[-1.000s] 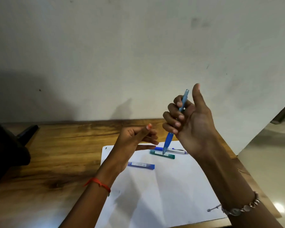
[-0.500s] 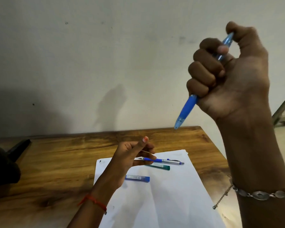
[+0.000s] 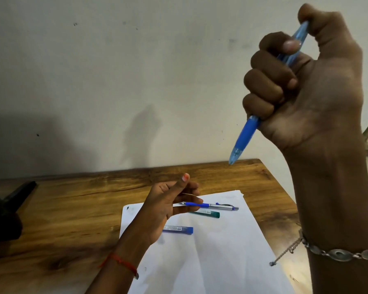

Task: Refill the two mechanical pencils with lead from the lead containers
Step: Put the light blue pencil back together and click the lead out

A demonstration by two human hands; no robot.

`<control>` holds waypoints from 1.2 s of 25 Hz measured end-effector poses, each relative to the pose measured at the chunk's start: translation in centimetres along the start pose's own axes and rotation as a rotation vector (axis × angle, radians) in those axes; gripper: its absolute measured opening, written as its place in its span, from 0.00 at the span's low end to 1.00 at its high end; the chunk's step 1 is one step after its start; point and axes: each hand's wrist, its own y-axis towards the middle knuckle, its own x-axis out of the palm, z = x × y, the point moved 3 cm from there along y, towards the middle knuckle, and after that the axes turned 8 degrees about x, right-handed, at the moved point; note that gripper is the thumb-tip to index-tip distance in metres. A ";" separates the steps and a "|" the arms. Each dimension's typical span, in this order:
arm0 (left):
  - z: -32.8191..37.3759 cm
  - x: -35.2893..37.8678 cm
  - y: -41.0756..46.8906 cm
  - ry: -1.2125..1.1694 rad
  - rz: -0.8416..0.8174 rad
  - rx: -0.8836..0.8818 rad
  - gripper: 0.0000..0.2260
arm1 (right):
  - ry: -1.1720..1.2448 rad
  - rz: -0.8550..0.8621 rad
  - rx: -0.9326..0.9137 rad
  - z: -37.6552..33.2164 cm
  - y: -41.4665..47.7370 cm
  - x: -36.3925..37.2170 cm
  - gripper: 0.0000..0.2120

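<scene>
Right grip [image 3: 302, 81], raised at 2 o'clock, fists round a blue mechanical pencil [image 3: 245, 134], thumb bent over its top end. Left grip [image 3: 168, 206] hangs lower, at 7 o'clock from it, fingers loosely extended toward 3 o'clock, thumb up.

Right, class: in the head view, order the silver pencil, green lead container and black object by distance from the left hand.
1. Silver pencil, on the paper by the left hand.
2. Green lead container, beside it; too close to call.
3. Black object, far left.
</scene>
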 end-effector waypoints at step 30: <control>-0.2 -0.5 0.4 0.004 0.008 -0.016 0.13 | 0.056 0.097 0.019 1.0 0.5 0.2 0.22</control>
